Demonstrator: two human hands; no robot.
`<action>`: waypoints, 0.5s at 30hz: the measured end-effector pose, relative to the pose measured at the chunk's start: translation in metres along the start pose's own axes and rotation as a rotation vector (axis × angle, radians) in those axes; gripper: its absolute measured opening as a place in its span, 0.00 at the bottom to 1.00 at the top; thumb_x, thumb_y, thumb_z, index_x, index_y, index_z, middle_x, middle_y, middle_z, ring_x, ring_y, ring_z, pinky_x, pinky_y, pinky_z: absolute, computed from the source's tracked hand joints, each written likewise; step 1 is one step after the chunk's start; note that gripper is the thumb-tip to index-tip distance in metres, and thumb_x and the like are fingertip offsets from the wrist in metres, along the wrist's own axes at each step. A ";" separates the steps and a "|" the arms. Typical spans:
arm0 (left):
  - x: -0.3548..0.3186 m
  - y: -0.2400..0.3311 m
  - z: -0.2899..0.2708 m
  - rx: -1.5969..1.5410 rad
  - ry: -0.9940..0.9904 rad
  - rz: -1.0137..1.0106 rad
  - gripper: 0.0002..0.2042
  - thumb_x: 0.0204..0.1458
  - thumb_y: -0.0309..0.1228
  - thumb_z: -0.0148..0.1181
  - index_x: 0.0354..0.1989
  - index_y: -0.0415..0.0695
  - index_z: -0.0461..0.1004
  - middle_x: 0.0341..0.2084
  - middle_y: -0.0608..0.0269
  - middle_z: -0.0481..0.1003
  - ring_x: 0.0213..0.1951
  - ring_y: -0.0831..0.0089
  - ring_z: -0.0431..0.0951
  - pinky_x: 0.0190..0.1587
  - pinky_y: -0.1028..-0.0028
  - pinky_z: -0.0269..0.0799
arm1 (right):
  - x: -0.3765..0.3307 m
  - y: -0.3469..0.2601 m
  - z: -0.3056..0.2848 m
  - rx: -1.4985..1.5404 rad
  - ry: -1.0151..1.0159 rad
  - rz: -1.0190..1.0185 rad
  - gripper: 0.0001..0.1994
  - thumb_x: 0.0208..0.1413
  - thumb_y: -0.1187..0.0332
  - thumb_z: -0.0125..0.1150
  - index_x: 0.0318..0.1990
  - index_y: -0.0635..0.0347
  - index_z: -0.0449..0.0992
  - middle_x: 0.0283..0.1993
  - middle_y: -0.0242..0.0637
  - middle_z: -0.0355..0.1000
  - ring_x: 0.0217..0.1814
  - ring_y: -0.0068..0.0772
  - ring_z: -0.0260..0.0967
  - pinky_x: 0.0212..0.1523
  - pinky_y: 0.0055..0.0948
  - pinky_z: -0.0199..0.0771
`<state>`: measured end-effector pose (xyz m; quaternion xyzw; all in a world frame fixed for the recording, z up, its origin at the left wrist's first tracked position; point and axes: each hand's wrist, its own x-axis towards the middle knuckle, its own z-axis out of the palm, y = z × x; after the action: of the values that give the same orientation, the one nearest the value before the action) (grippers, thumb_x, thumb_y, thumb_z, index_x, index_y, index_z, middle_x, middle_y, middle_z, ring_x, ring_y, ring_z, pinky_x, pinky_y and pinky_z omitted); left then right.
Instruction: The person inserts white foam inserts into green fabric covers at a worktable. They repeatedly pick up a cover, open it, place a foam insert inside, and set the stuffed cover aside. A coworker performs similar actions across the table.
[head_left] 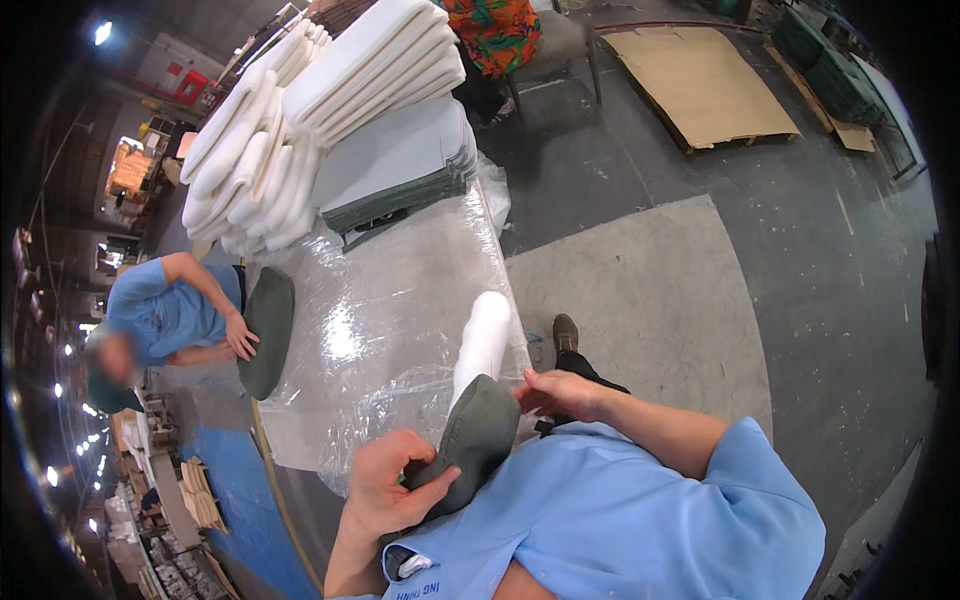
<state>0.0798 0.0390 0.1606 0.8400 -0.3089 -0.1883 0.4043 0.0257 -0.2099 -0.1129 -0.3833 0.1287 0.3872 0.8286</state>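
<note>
A dark green fabric cover point(478, 440), long and rounded, stands tilted against my front at the near edge of the table. A white rolled pad point(483, 335) sticks out from its far end and lies over the plastic-covered table. My left hand point(400, 480) is closed on the cover's near left side, thumb on top and fingers curled against it. At the cover's right edge is my right hand point(548, 392), its thumb apart from the fingers, with the fingertips at or close to the fabric. The cover's underside is hidden.
The table point(390, 270) is wrapped in clear plastic. On its far end stand folded white padding point(370, 70) and a stack of green-grey sheets point(400, 160). At the left, a co-worker point(175, 310) handles a green cushion point(268, 335). Cardboard point(705, 85) lies on the floor.
</note>
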 end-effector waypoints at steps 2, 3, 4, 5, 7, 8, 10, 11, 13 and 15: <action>0.001 0.003 0.001 -0.050 -0.035 -0.007 0.14 0.46 0.24 0.79 0.33 0.42 0.75 0.23 0.62 0.72 0.23 0.72 0.70 0.26 0.72 0.64 | 0.011 0.008 -0.002 0.201 -0.220 0.091 0.39 0.72 0.30 0.38 0.61 0.60 0.78 0.58 0.38 0.80 0.61 0.39 0.76 0.63 0.41 0.71; 0.001 0.005 0.002 -0.068 -0.049 -0.014 0.15 0.46 0.24 0.80 0.33 0.42 0.74 0.23 0.62 0.71 0.23 0.73 0.70 0.26 0.73 0.64 | 0.016 0.012 -0.004 0.317 -0.382 0.123 0.41 0.71 0.28 0.38 0.62 0.60 0.77 0.60 0.40 0.80 0.63 0.40 0.75 0.65 0.43 0.70; 0.000 0.006 0.003 -0.084 -0.060 -0.023 0.15 0.46 0.24 0.80 0.32 0.43 0.74 0.23 0.63 0.71 0.23 0.73 0.69 0.26 0.73 0.63 | 0.019 0.011 -0.002 0.432 -0.548 0.158 0.43 0.69 0.26 0.37 0.64 0.59 0.77 0.62 0.41 0.79 0.66 0.42 0.74 0.67 0.44 0.69; -0.001 0.008 0.002 -0.093 -0.093 -0.050 0.16 0.45 0.24 0.81 0.33 0.43 0.73 0.24 0.64 0.71 0.24 0.74 0.69 0.27 0.73 0.63 | 0.021 0.011 -0.001 0.451 -0.580 0.148 0.45 0.68 0.25 0.38 0.66 0.60 0.75 0.68 0.43 0.76 0.71 0.42 0.71 0.71 0.48 0.65; -0.003 0.011 0.001 -0.110 -0.158 -0.104 0.18 0.43 0.22 0.81 0.33 0.44 0.72 0.24 0.66 0.71 0.25 0.74 0.69 0.30 0.73 0.64 | 0.017 0.003 0.008 0.510 -0.541 0.169 0.44 0.69 0.27 0.39 0.68 0.61 0.74 0.71 0.44 0.73 0.73 0.45 0.70 0.73 0.48 0.64; -0.004 0.010 0.000 -0.128 -0.177 -0.101 0.19 0.43 0.23 0.82 0.34 0.44 0.72 0.25 0.65 0.71 0.26 0.74 0.69 0.30 0.73 0.63 | 0.012 -0.003 0.014 0.538 -0.522 0.184 0.44 0.70 0.28 0.39 0.68 0.62 0.73 0.72 0.45 0.72 0.73 0.47 0.69 0.74 0.48 0.63; -0.007 0.006 -0.002 -0.163 -0.222 -0.090 0.20 0.41 0.26 0.84 0.34 0.44 0.73 0.26 0.64 0.72 0.27 0.74 0.69 0.30 0.72 0.63 | 0.003 -0.015 0.022 0.511 -0.564 0.134 0.37 0.72 0.35 0.43 0.68 0.59 0.74 0.70 0.41 0.74 0.71 0.44 0.72 0.72 0.48 0.67; -0.006 0.006 -0.005 -0.197 -0.270 -0.065 0.20 0.43 0.28 0.84 0.35 0.43 0.73 0.27 0.64 0.73 0.27 0.74 0.70 0.31 0.72 0.64 | 0.001 -0.018 0.024 0.499 -0.584 0.105 0.33 0.74 0.38 0.46 0.67 0.58 0.74 0.69 0.38 0.75 0.69 0.43 0.73 0.71 0.48 0.68; 0.001 0.009 -0.011 -0.261 -0.369 -0.012 0.20 0.46 0.33 0.84 0.36 0.42 0.74 0.29 0.63 0.74 0.28 0.73 0.72 0.32 0.72 0.66 | 0.011 -0.007 0.013 0.526 -0.705 0.018 0.27 0.74 0.46 0.51 0.67 0.57 0.75 0.67 0.37 0.76 0.68 0.40 0.74 0.70 0.46 0.70; 0.003 0.005 -0.011 -0.582 -0.452 -0.112 0.19 0.53 0.37 0.79 0.41 0.39 0.75 0.30 0.64 0.75 0.29 0.74 0.74 0.32 0.73 0.69 | 0.015 -0.004 0.010 0.515 -0.725 -0.027 0.23 0.74 0.52 0.55 0.65 0.57 0.75 0.65 0.35 0.77 0.67 0.37 0.75 0.68 0.44 0.72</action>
<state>0.0863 0.0414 0.1712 0.6427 -0.2774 -0.4706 0.5371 0.0378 -0.1962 -0.1109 -0.0056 -0.0830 0.4411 0.8936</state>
